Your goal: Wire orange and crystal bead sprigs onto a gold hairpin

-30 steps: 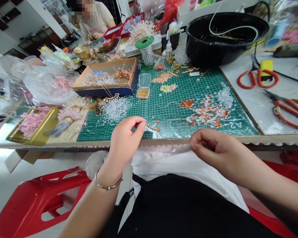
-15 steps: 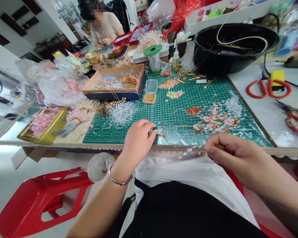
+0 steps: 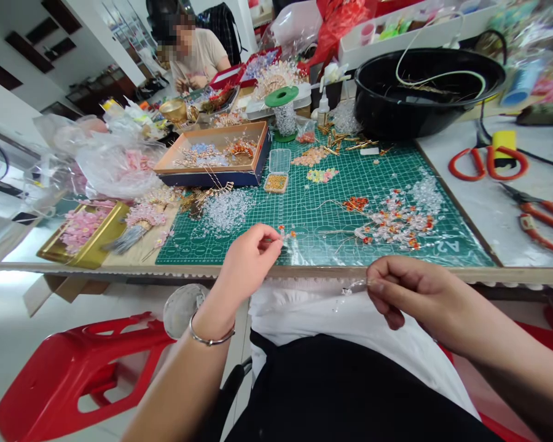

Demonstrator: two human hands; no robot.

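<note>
My left hand (image 3: 251, 261), wearing a thin silver bangle (image 3: 212, 339), is closed in a pinch at the near edge of the green cutting mat (image 3: 299, 205). A small sprig of orange and clear beads (image 3: 287, 233) sticks out from its fingertips. My right hand (image 3: 410, 298) is closed above the lap, its thumb and forefinger pinching a thin strand with clear beads (image 3: 345, 291) that dangles to the left. Beyond it on the mat lies a bunch of wired clear and orange bead sprigs (image 3: 396, 222), with loose orange beads (image 3: 356, 203) beside it.
Loose clear beads (image 3: 225, 210), a small bead case (image 3: 276, 182) and an orange-rimmed box (image 3: 214, 161) occupy the mat's left. Red-handled scissors (image 3: 467, 164) and pliers (image 3: 546, 221) lie at right, below a black basin (image 3: 396, 120). Another person (image 3: 203, 52) sits across the table.
My left hand has shifted slightly left, its fingertips pinched closer together. My right hand has moved left and a little lower with the beaded strand. The view has tilted slightly.
</note>
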